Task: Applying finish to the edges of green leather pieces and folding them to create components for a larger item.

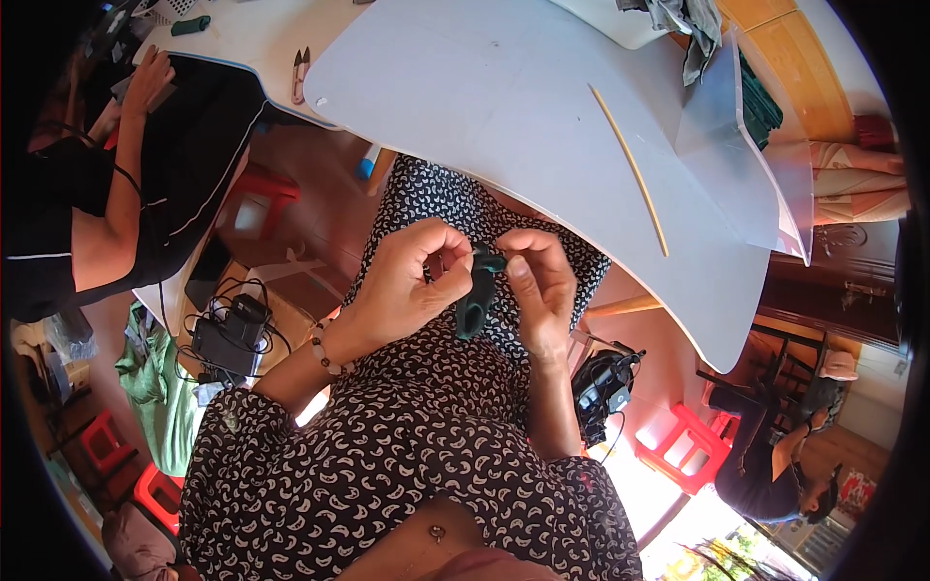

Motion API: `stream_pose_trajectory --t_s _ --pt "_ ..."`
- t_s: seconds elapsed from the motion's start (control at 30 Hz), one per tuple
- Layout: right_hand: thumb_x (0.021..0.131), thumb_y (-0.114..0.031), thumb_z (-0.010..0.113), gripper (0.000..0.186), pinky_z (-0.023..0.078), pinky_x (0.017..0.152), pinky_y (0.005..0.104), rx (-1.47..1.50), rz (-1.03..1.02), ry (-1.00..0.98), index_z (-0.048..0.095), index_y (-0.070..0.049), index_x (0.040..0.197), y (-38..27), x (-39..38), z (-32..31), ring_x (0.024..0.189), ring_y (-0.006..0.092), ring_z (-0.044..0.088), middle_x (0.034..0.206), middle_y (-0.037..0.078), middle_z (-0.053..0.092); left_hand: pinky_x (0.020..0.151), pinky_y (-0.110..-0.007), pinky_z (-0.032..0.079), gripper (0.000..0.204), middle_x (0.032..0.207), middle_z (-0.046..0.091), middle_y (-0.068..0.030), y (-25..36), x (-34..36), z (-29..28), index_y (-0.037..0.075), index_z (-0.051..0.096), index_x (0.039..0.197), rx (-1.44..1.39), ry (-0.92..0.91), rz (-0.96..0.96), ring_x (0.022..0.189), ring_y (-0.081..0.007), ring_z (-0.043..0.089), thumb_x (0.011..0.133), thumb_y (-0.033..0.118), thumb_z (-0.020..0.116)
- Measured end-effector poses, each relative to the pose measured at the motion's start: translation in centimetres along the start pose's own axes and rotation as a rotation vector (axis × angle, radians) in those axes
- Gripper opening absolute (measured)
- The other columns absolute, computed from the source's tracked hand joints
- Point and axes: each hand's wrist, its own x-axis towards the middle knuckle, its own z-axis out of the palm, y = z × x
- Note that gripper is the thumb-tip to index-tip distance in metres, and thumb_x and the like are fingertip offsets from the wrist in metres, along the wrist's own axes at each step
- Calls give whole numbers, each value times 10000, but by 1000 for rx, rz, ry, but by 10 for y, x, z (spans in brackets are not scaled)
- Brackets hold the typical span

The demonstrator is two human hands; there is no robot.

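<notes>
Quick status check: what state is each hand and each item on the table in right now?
left hand: pinching the dark green fabric piece.
right hand: pinching its top end.
dark green fabric piece: held over the lap, hanging down.
thin wooden stick: lying flat on the white table, untouched.
small snips: lying on the table, unused.

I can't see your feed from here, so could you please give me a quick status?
Left hand and right hand both pinching green fabric piece over lap. Stick on white board, apart. Nothing in the way.
</notes>
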Motion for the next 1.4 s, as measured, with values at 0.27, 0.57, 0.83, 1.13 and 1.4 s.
stream_pose_trajectory --t_s 0.27,0.57,0.83,1.13,1.4 --pt "793 -33 768 176 490 761 385 -905 -532 -117 693 -36 952 -36 7 -7 904 287 610 975 122 666 644 -250 474 77 841 600 -43 11 3 5 -21 601 900 53 -63 27 729 -99 590 873 -15 673" --pt "979 -56 614 114 435 702 333 -585 -288 -126 516 -9 941 -10 0 -5 756 226 503 852 91 539 668 -270 507 80 869 602 -56 -2 5 8 -16 586 951 -87 -100 -9 746 -116 596 911 27 640" --pt "1014 -185 649 177 454 729 268 -334 -102 19 586 -22 984 -10 -8 -14 832 116 533 906 35 593 654 -270 487 76 839 585 -52 -6 7 0 -3 595 922 -8 -27 52 723 -118 591 903 18 666" --pt "814 22 770 159 528 683 338 -752 -380 -7 661 -2 927 -26 3 -2 799 251 646 863 104 669 643 -297 516 205 891 618 -63 -10 10 3 8 627 997 -39 -50 118 737 -153 638 884 116 760" --pt "961 -84 675 110 468 648 271 -507 -15 65 625 9 930 -22 1 2 708 128 551 801 32 603 661 -318 540 334 948 666 -101 10 -8 8 40 653 1071 300 45 229 794 -261 704 821 165 836"
